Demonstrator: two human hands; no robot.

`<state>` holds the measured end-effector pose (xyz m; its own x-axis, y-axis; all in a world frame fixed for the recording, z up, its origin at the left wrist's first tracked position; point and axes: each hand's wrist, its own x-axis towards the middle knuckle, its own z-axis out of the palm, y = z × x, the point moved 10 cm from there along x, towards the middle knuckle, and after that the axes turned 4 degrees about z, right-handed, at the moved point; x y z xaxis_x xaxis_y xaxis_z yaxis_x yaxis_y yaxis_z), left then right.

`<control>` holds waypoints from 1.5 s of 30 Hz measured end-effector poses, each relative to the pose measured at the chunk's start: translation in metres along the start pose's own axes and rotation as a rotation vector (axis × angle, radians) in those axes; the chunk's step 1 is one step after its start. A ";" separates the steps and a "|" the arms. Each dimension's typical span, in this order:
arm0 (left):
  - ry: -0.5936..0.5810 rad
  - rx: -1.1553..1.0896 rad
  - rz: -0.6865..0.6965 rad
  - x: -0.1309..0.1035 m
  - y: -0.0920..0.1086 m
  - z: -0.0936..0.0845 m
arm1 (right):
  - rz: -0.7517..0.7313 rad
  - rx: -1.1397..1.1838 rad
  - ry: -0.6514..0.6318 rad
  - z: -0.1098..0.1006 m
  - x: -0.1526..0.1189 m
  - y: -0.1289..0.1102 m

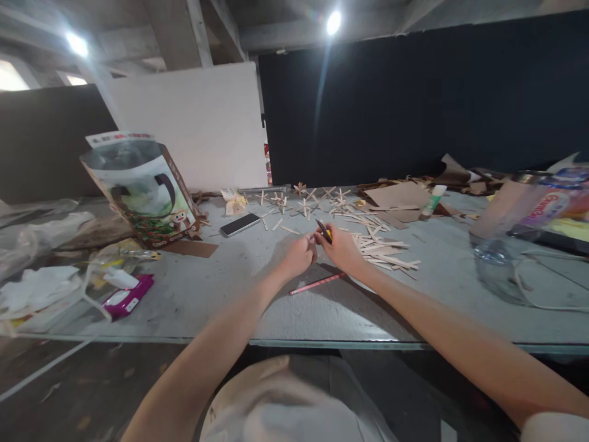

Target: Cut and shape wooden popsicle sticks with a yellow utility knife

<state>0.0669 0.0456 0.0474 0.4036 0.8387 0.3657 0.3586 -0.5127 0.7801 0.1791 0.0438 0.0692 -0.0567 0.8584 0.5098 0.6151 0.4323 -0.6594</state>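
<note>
Slim dark tool (324, 231) with a yellow part, just beyond the near-left edge of the stick pile (386, 252), slanting up out of the right hand (343, 247). That hand is closed round it, fingers bent. Left hand (299, 256) close by, fingers curled inward; cannot tell whether they are closed on anything. Pile itself: thin, flat, pale wooden strips, loosely fanned. Left of and behind it, more strips crossed into spiky star shapes (304, 207). Nearer than the pile, to its left, a straight pink-patterned rod (317, 284) lies flat. Farther left of the pile, a smooth black-faced phone (240, 224), then a tall, glossy printed package (147, 196) and a shiny purple packet (129, 298). Behind the pile, flat brown cardboard (398, 196); to its right, a white-and-green tube (433, 201). All on a grey, scuffed worktop (221, 307).
</note>
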 end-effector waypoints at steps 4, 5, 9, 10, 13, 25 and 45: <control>-0.005 -0.071 -0.020 0.000 -0.002 0.002 | 0.015 -0.034 0.009 0.000 -0.001 0.001; -0.007 -0.093 -0.033 0.000 -0.003 0.002 | 0.017 -0.037 0.004 0.001 -0.001 0.001; -0.010 -0.164 -0.058 0.000 -0.004 0.005 | 0.016 -0.055 0.014 0.000 -0.001 0.000; -0.010 -0.180 -0.058 0.000 -0.005 0.006 | 0.012 -0.067 0.022 0.000 -0.001 0.000; 0.004 -0.234 -0.081 0.003 -0.010 0.008 | -0.008 -0.108 0.026 0.001 -0.003 -0.002; 0.187 -0.365 -0.106 0.008 -0.023 -0.026 | -0.010 -0.109 -0.011 0.005 -0.007 -0.008; 0.120 -0.244 -0.061 0.009 -0.017 -0.032 | 0.105 0.102 0.043 -0.013 0.002 0.011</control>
<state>0.0377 0.0672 0.0537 0.2795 0.8900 0.3602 0.1598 -0.4130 0.8966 0.1961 0.0467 0.0701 0.0391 0.8889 0.4565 0.5330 0.3679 -0.7620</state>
